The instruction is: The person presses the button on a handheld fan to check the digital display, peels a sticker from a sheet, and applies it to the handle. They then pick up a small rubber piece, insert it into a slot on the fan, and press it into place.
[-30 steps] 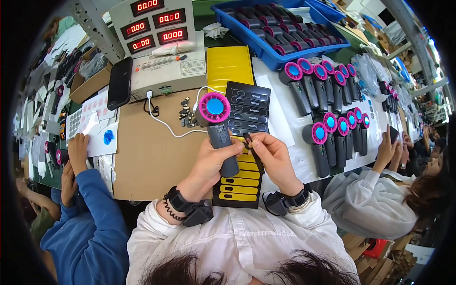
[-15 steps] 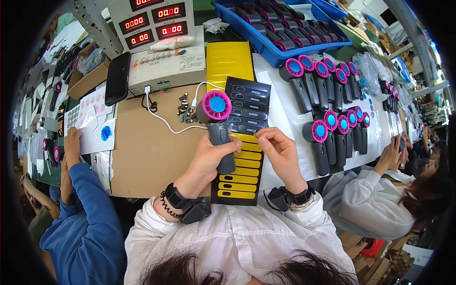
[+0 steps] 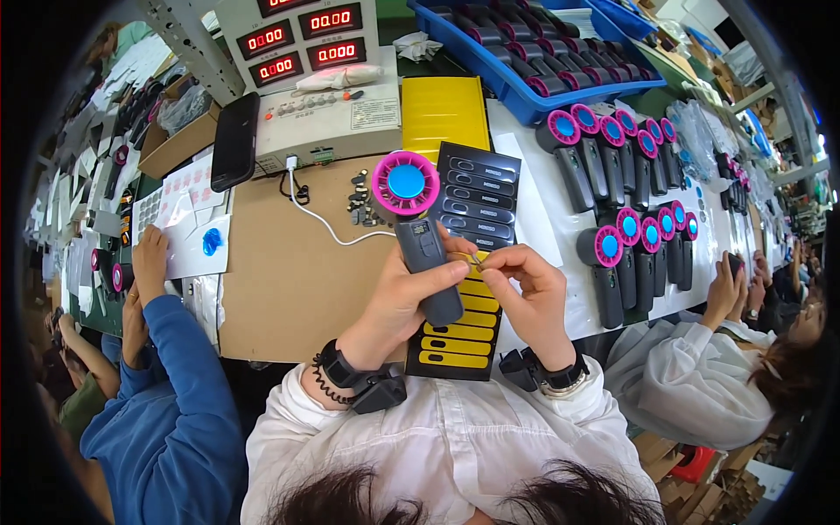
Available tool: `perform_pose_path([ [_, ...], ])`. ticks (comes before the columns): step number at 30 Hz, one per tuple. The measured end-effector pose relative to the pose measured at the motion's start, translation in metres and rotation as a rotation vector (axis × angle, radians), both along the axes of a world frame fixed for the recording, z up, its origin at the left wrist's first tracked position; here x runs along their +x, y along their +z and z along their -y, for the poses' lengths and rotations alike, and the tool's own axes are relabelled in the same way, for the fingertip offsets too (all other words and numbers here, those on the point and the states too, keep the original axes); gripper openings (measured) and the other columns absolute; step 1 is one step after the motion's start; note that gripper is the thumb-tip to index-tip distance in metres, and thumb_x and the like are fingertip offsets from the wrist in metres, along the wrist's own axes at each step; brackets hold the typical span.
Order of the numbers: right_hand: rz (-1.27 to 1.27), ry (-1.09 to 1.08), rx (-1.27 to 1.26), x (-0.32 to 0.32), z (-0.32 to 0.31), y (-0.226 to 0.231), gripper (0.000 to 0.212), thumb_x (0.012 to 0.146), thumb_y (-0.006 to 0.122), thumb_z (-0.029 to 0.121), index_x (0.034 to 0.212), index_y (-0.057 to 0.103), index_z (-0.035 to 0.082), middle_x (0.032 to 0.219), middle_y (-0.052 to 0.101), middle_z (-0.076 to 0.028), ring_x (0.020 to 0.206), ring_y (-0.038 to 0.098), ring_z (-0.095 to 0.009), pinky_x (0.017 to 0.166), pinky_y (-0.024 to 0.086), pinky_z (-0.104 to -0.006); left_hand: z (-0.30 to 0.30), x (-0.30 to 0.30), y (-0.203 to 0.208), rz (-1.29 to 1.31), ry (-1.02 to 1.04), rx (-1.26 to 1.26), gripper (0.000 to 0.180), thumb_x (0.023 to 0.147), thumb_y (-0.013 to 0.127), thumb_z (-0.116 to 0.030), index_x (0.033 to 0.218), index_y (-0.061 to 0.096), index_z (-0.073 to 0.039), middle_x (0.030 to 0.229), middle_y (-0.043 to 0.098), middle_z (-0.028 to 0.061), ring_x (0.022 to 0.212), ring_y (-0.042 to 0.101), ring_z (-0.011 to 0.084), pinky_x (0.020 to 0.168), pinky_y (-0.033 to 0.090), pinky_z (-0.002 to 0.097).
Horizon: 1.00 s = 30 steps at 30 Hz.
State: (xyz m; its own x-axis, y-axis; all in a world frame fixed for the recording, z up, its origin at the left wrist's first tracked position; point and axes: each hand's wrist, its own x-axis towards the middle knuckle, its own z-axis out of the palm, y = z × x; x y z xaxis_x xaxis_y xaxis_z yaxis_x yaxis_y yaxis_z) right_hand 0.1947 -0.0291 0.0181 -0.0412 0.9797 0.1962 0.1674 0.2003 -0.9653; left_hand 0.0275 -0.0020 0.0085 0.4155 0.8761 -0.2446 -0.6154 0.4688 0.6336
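Note:
My left hand [image 3: 385, 302] is closed around the dark grey handle of a handheld fan [image 3: 426, 267], which is held upright with its pink-rimmed, blue-centred head away from me. To its right my right hand [image 3: 529, 284] pinches a tiny thin piece [image 3: 477, 259], too small to name. Fingers of the left hand reach out from behind the handle to this piece. Beneath both hands lies a sheet of labels [image 3: 459, 344]. Black labels fill its far part and bare yellow slots its near part. The hands cover some of its middle.
Several finished-looking fans [image 3: 608, 249] lie in rows at right, below a blue crate [image 3: 525, 103] of more fans. A tester with red displays [image 3: 328, 122], a phone [image 3: 234, 140], a white cable [image 3: 328, 229] and small dark parts [image 3: 363, 206] are at left. Co-workers sit on both sides.
My right hand has come left and closer to the fan, and left-hand fingers now meet the piece it pinches. The whole view has shifted slightly, moving the table rightward in the picture.

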Motion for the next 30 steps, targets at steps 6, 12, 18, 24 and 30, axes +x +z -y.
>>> perform_pose_path([
  [6,0.205,0.005,0.16,-0.012,0.002,0.012,0.013,0.074,0.064,-0.005,0.086,0.059,-0.002,0.083,0.062,-0.007,0.069,0.056,-0.01,0.06,0.044,-0.0211,0.004,-0.005,0.008,-0.032,0.025,-0.005,0.041,0.076,0.068,-0.003,0.107,0.041,-0.007,0.096,0.06,0.0095,0.092,0.057,0.0156,0.082,0.045,0.0311],
  [12,0.274,-0.004,0.274,-0.02,0.004,0.023,0.019,0.07,0.068,-0.004,0.087,0.061,-0.001,0.083,0.062,-0.009,0.068,0.056,-0.013,0.061,0.045,-0.022,0.003,-0.012,0.005,-0.055,0.082,0.009,0.042,0.075,0.068,-0.003,0.107,0.041,-0.007,0.095,0.061,0.0099,0.091,0.058,0.0152,0.082,0.045,0.0305],
  [18,0.31,0.053,0.205,-0.01,0.013,0.026,0.023,0.068,0.068,-0.003,0.091,0.064,0.0,0.081,0.062,-0.008,0.064,0.056,-0.013,0.057,0.044,-0.0219,0.004,-0.016,0.011,-0.055,0.11,0.039,0.041,0.075,0.068,-0.002,0.107,0.041,-0.007,0.094,0.061,0.0099,0.09,0.058,0.0148,0.081,0.044,0.0299],
  [24,0.369,0.095,0.283,-0.006,0.012,0.031,0.027,0.067,0.069,-0.004,0.094,0.067,0.0,0.077,0.061,-0.007,0.06,0.055,-0.012,0.052,0.043,-0.0221,0.004,-0.014,0.016,-0.059,0.122,0.136,0.034,0.08,0.065,-0.013,0.105,0.043,-0.007,0.098,0.059,0.0115,0.087,0.058,0.0146,0.077,0.045,0.0283],
  [30,0.412,-0.033,0.431,-0.017,0.007,0.048,0.028,0.065,0.071,-0.003,0.093,0.067,0.0,0.075,0.06,-0.007,0.058,0.055,-0.013,0.049,0.042,-0.0226,-0.006,-0.016,0.013,0.295,0.125,0.162,0.046,0.092,0.04,-0.047,0.108,0.043,-0.005,0.096,0.057,0.0096,0.08,0.057,0.0141,0.07,0.046,0.0253],
])
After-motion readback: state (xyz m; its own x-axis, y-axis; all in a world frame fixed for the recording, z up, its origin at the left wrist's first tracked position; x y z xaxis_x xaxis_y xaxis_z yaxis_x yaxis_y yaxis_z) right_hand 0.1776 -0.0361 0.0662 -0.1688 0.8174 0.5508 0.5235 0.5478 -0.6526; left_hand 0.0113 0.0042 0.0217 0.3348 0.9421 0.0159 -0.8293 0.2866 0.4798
